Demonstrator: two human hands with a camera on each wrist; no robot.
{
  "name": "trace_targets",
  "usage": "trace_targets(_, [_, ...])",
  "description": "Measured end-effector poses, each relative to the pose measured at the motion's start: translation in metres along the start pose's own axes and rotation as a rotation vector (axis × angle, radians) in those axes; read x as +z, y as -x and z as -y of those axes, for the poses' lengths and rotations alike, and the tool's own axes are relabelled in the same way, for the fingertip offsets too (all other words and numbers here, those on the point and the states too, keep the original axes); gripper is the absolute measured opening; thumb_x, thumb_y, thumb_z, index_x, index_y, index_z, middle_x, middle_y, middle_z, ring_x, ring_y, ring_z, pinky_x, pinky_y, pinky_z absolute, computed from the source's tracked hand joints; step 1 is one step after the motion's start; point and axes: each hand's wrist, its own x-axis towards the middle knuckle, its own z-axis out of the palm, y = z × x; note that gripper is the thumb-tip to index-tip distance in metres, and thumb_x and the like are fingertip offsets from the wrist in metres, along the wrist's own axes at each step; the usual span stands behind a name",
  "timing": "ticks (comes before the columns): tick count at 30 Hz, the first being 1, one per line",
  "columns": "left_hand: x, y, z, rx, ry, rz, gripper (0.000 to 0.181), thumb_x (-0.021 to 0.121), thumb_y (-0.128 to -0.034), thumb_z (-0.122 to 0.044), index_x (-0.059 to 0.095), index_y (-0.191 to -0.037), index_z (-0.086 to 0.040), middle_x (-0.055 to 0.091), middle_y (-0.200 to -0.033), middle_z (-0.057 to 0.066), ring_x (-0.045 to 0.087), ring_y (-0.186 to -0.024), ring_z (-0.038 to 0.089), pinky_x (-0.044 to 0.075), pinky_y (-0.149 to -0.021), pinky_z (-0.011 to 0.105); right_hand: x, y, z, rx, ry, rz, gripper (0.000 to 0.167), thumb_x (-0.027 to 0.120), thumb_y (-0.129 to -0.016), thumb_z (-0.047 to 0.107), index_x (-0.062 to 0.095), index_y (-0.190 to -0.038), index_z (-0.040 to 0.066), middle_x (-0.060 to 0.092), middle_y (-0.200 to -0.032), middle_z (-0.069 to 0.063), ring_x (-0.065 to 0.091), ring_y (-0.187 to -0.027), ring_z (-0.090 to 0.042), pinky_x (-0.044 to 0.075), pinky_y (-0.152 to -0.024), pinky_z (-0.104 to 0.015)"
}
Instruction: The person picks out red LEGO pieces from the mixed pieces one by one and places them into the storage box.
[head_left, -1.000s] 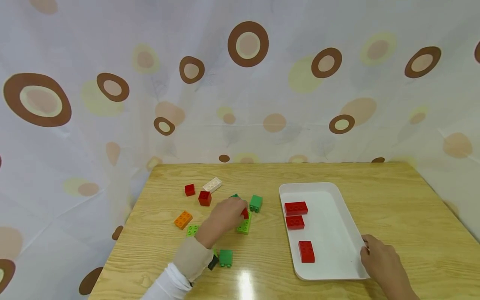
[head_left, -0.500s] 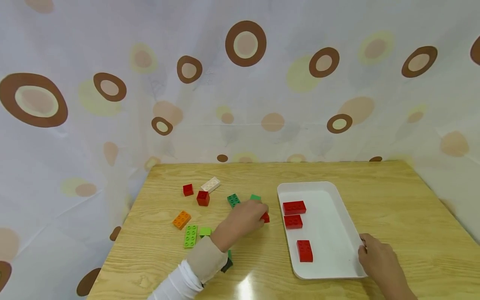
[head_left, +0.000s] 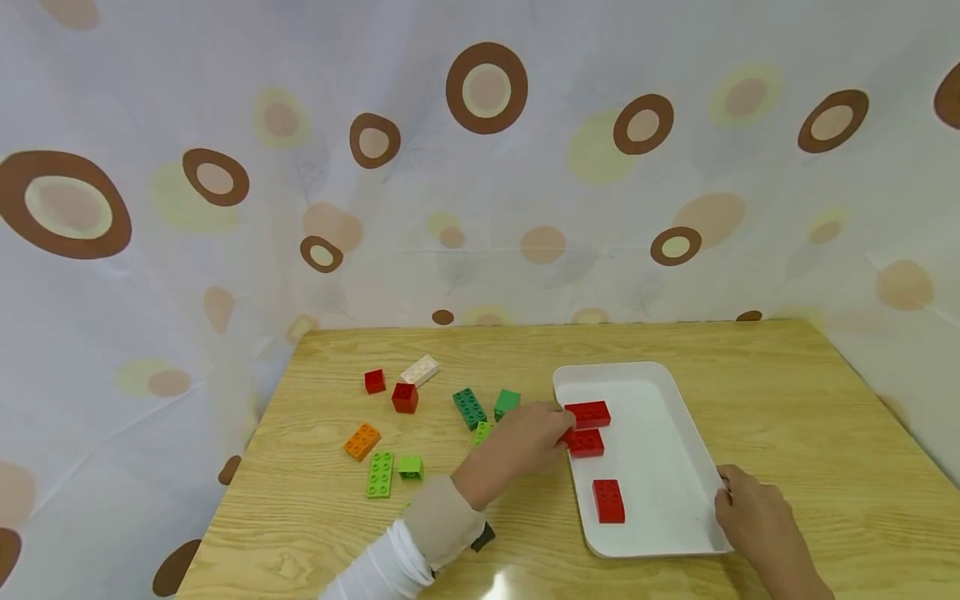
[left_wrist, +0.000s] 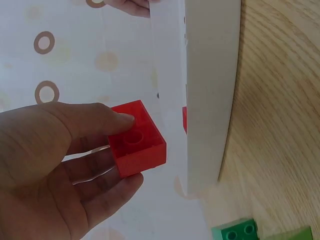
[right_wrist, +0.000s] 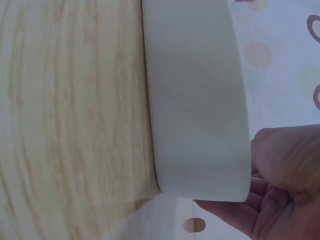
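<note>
Red block (left_wrist: pixel 144 152), pinched in your left grip (head_left: pixel 522 443) between thumb and fingers, shows at the left side of the white tray (head_left: pixel 667 483); whether it is over the rim is hard to tell. It should handle as light, stiff plastic, slightly slick and hard to break, best taken across two opposite faces. It looks glossy and square-edged, with a round shape on the face beside your thumb. Your right grip (head_left: pixel 759 517) is closed on the tray's right edge, near the corner closest to you. Three loose red blocks (head_left: pixel 609 502) lie inside, toward the tray's left. Farther left on the wooden counter (head_left: pixel 780 387) lie an orange block (head_left: pixel 362 442), a white block (head_left: pixel 420 370) and a dark green block (head_left: pixel 470 408), before a patterned curtain (head_left: pixel 543 183).
</note>
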Motion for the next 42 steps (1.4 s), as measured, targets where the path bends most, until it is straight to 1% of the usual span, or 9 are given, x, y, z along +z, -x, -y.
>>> trace_targets(4, [0.005, -0.006, -0.010, 0.012, -0.023, 0.022, 0.010, 0.073, -0.0932, -0.019, 0.070, -0.101, -0.015, 0.061, -0.087, -0.005, 0.049, -0.071, 0.007, 0.040, -0.060, 0.013, 0.001, 0.001, 0.001, -0.008, -0.002, -0.009, 0.033, 0.052, -0.092, -0.003, 0.052, -0.119, -0.022, 0.063, -0.107, -0.035, 0.062, -0.076, -0.029, 0.052, -0.064, -0.048])
trace_targets(8, [0.012, -0.013, -0.019, 0.016, -0.007, 0.050, 0.010, 0.072, -0.0937, -0.020, 0.069, -0.103, -0.017, 0.061, -0.090, -0.007, 0.050, -0.072, 0.006, 0.041, -0.061, 0.013, 0.001, 0.002, 0.002, -0.009, 0.007, -0.027, 0.033, 0.053, -0.091, -0.004, 0.053, -0.118, -0.022, 0.063, -0.106, -0.035, 0.062, -0.075, -0.029, 0.052, -0.064, -0.049])
trace_targets(12, [0.020, -0.019, -0.025, 0.018, 0.006, 0.068, 0.008, 0.071, -0.0938, -0.020, 0.068, -0.101, -0.018, 0.059, -0.087, -0.009, 0.048, -0.071, 0.005, 0.040, -0.059, 0.014, 0.000, 0.002, 0.002, -0.018, 0.017, -0.054, 0.032, 0.053, -0.091, -0.004, 0.053, -0.117, -0.021, 0.063, -0.104, -0.035, 0.061, -0.073, -0.029, 0.052, -0.063, -0.048])
trace_targets(17, [0.031, -0.023, -0.032, 0.005, -0.026, 0.105, 0.007, 0.072, -0.0937, -0.023, 0.066, -0.098, -0.021, 0.054, -0.083, -0.010, 0.046, -0.069, 0.004, 0.038, -0.056, 0.016, 0.001, 0.003, 0.002, -0.026, 0.017, -0.074, 0.032, 0.053, -0.090, -0.004, 0.054, -0.117, -0.021, 0.063, -0.104, -0.035, 0.061, -0.073, -0.030, 0.051, -0.063, -0.049])
trace_targets(21, [0.035, -0.024, -0.037, 0.007, -0.048, 0.128, 0.010, 0.073, -0.0932, -0.024, 0.067, -0.100, -0.021, 0.055, -0.084, -0.009, 0.046, -0.069, 0.004, 0.038, -0.056, 0.014, 0.001, 0.003, 0.002, -0.020, 0.012, -0.070, 0.032, 0.053, -0.090, -0.003, 0.054, -0.117, -0.020, 0.063, -0.105, -0.036, 0.063, -0.075, -0.033, 0.052, -0.064, -0.051])
trace_targets(25, [0.040, -0.024, -0.038, 0.004, -0.043, 0.139, 0.010, 0.073, -0.0929, -0.024, 0.068, -0.101, -0.021, 0.057, -0.084, -0.009, 0.046, -0.070, 0.003, 0.038, -0.056, 0.013, 0.001, 0.003, 0.002, -0.013, 0.005, -0.067, 0.031, 0.052, -0.091, -0.003, 0.055, -0.117, -0.019, 0.063, -0.106, -0.036, 0.064, -0.076, -0.034, 0.052, -0.064, -0.050])
trace_targets(32, [0.044, -0.025, -0.037, -0.009, -0.025, 0.131, 0.009, 0.073, -0.0928, -0.021, 0.068, -0.100, -0.020, 0.057, -0.083, -0.009, 0.046, -0.070, 0.004, 0.038, -0.056, 0.014, 0.001, 0.004, 0.002, -0.028, 0.003, -0.081, 0.030, 0.053, -0.090, -0.004, 0.055, -0.116, -0.019, 0.063, -0.104, -0.036, 0.064, -0.075, -0.033, 0.052, -0.062, -0.049])
trace_targets(38, [0.046, -0.025, -0.035, -0.024, -0.028, 0.128, 0.010, 0.072, -0.0931, -0.021, 0.068, -0.102, -0.020, 0.057, -0.083, -0.009, 0.046, -0.070, 0.004, 0.038, -0.056, 0.014, 0.002, 0.005, 0.002, -0.032, 0.001, -0.083, 0.030, 0.053, -0.090, -0.004, 0.055, -0.115, -0.020, 0.063, -0.103, -0.036, 0.063, -0.072, -0.031, 0.051, -0.060, -0.047])
trace_targets(42, [0.050, -0.027, -0.034, -0.015, -0.042, 0.115, 0.008, 0.072, -0.0930, -0.020, 0.068, -0.100, -0.020, 0.056, -0.081, -0.009, 0.045, -0.069, 0.004, 0.038, -0.056, 0.014, 0.001, 0.005, 0.003, -0.028, 0.004, -0.078, 0.030, 0.054, -0.090, -0.005, 0.054, -0.116, -0.021, 0.063, -0.102, -0.036, 0.060, -0.069, -0.028, 0.051, -0.058, -0.045])
